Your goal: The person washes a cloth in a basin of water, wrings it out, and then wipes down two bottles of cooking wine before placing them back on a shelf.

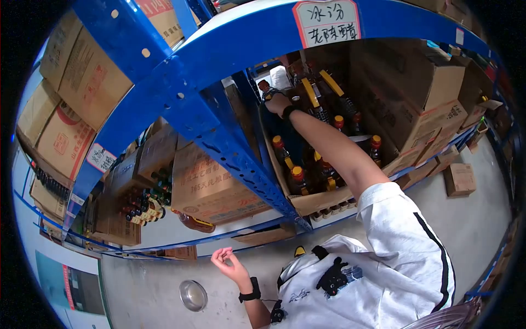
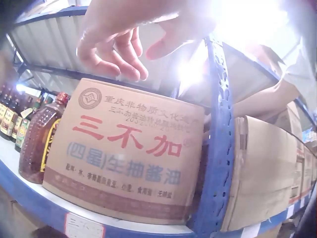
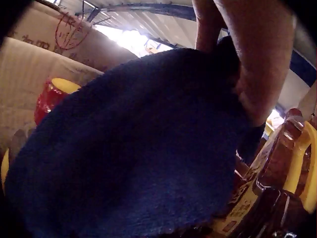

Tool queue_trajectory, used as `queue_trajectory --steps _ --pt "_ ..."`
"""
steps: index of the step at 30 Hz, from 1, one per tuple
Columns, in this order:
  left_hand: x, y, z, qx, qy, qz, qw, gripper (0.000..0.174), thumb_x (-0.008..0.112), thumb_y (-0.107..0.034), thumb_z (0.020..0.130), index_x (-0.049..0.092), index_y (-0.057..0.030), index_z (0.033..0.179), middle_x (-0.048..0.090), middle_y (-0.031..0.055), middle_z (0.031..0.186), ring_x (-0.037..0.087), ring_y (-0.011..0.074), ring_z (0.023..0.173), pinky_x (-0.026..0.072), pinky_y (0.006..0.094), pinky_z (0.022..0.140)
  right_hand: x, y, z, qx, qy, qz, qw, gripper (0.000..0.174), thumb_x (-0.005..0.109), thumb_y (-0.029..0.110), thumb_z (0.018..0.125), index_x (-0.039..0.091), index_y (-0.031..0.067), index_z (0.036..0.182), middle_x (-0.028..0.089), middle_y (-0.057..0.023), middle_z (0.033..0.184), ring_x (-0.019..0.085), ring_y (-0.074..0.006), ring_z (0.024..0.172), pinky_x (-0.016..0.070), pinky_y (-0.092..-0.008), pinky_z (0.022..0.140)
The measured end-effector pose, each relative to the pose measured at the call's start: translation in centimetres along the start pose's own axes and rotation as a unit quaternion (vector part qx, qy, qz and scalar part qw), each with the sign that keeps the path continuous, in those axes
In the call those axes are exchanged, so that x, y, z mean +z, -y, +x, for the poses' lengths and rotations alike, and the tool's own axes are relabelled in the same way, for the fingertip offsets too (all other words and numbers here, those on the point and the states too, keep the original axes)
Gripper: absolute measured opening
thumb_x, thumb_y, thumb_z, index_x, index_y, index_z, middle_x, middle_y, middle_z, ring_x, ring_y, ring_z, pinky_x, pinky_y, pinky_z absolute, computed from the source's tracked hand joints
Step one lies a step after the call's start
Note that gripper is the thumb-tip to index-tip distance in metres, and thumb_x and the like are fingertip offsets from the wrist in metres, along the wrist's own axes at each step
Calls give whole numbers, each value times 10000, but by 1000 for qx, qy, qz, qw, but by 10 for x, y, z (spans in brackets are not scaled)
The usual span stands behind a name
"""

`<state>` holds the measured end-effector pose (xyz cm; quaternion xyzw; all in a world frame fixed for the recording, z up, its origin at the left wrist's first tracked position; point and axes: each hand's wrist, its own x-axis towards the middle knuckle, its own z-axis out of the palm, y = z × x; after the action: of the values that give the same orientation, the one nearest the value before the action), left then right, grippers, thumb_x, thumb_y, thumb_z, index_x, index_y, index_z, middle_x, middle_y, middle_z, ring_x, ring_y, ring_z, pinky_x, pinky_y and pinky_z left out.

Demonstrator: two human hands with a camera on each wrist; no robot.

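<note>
In the right wrist view a dark blue cloth (image 3: pixel 124 148) hangs from the right hand (image 3: pixel 252 54), whose fingers grip its top edge. The head view shows that hand (image 1: pixel 278 103) reaching into the back left of an open carton (image 1: pixel 318 205) of bottles with red and yellow caps; a capped bottle (image 1: pixel 297 178) stands at its front. The left hand (image 1: pixel 231 266) hangs in the air below the shelf, fingers loosely bent and holding nothing. In the left wrist view this hand (image 2: pixel 119 39) is in front of a printed carton (image 2: pixel 124 153).
Blue shelf posts (image 1: pixel 230 153) and a beam (image 1: pixel 246 46) with a handwritten label (image 1: pixel 329 22) frame the cartons. A taller carton (image 1: pixel 411 93) stands right of the bottles. A metal bowl (image 1: pixel 193 295) and a small box (image 1: pixel 459 180) are on the floor.
</note>
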<state>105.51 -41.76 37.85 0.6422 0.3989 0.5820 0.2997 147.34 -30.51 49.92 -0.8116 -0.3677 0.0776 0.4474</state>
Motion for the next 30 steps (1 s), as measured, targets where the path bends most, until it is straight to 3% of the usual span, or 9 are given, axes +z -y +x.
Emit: queue_trajectory --steps 8,11,14,15,16,20,23,26,30 --pt "0 -9 0 5 72 29 997 165 461 -5 825 407 3 980 537 96 812 511 148 735 403 255 679 7 -14 16 77 30 137 987 451 540 310 805 508 -37 1091 561 -184 1057 522 -282 1017 401 -343 821" --pt "-1 -7 8 13 64 42 997 166 468 -16 827 411 3 982 549 88 793 516 144 706 407 257 672 -37 22 -15 187 -50 246 950 397 547 297 815 523 -27 1043 583 -128 941 545 -220 898 416 -344 750" --pt "5 -11 10 25 77 21 997 158 468 -26 832 415 2 978 555 82 795 518 139 720 404 252 670 -52 24 -19 145 -51 380 912 382 552 291 815 525 -29 1022 579 -111 891 552 -208 822 427 -329 708" --pt "9 -9 9 26 78 6 997 148 477 -27 831 423 -4 967 562 75 788 526 132 717 410 244 664 -70 32 -29 145 12 382 913 455 498 280 855 433 -56 1155 506 -163 1145 506 -258 1021 396 -380 829" --pt "13 -12 8 23 75 3 997 148 477 -27 831 423 -4 967 562 75 788 526 132 717 410 244 664 -87 38 -43 143 13 378 915 455 498 280 855 433 -56 1155 506 -163 1145 506 -258 1021 396 -380 829" --pt "31 -35 9 27 120 -32 992 121 502 -21 819 451 -9 928 573 70 757 557 134 685 436 236 647 -136 53 -116 34 74 454 887 298 498 243 861 540 -5 1020 612 -83 913 596 -153 767 467 -275 661" --pt "50 -67 13 52 237 -53 969 69 533 -20 801 494 -7 856 587 70 762 575 134 692 453 246 656 -161 54 -166 91 133 467 869 300 509 286 860 569 22 990 624 -51 870 595 -127 731 466 -246 646" --pt "75 -92 9 63 340 -130 929 240 592 -13 756 472 -11 964 565 86 915 563 146 836 449 254 712 -172 45 -214 102 172 467 861 347 502 330 865 561 27 1024 623 -27 886 590 -99 743 465 -234 672" --pt "107 -103 -3 -20 468 -303 830 766 707 -52 669 216 -33 1257 352 103 1228 381 189 1133 376 338 890 -182 32 -267 165 253 509 806 362 470 310 886 492 28 1112 598 -40 996 584 -102 856 470 -250 753"
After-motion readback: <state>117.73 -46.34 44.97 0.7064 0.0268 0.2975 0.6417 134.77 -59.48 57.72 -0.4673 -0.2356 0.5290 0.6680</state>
